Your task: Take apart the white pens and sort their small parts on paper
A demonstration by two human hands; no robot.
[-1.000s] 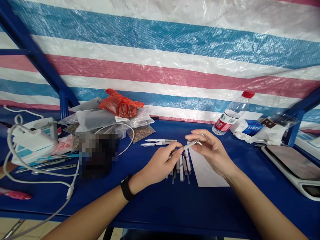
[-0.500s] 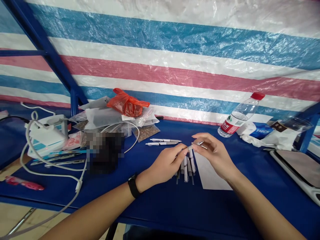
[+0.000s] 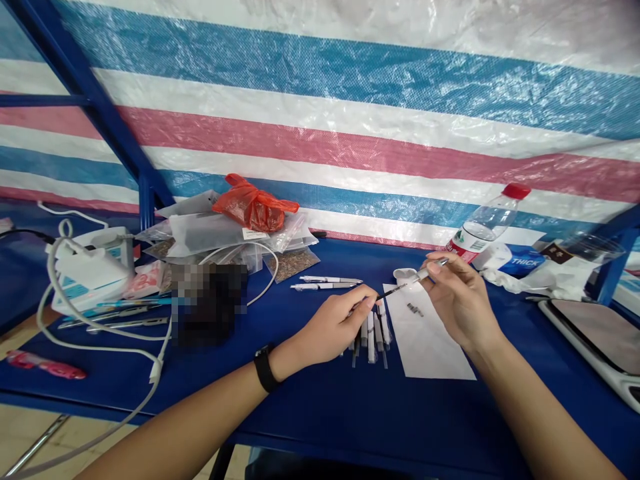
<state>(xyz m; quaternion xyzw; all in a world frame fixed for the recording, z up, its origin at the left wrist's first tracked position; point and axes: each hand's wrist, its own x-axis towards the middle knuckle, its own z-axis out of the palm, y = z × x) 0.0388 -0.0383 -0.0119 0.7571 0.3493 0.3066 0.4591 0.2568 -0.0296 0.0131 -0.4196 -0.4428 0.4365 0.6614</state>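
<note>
My left hand (image 3: pixel 336 328) is closed on a thin dark pen refill (image 3: pixel 390 293), gripped between thumb and fingers. In my right hand (image 3: pixel 463 305) a white pen barrel part with a silvery tip (image 3: pixel 436 265) is pinched by the fingertips. The refill points from my left hand toward that barrel part, and its far end lies at or inside it; I cannot tell which. Below my left hand lies a bundle of white and grey pen parts (image 3: pixel 371 339), partly covered by the hand. Small dark pieces (image 3: pixel 415 309) rest on a white paper sheet (image 3: pixel 435 353) under my right hand.
Two white pens (image 3: pixel 330 286) lie behind my left hand. Plastic bags (image 3: pixel 200 237), a red bag (image 3: pixel 255 207) and white cables (image 3: pixel 100 340) crowd the left. A water bottle (image 3: pixel 480 230), a tissue pack (image 3: pixel 523 260) and a scale (image 3: pixel 595 333) stand at the right.
My right hand has moved right and slightly up with the barrel part, away from my left hand. The refill now shows between the hands, and the small pieces on the paper are uncovered.
</note>
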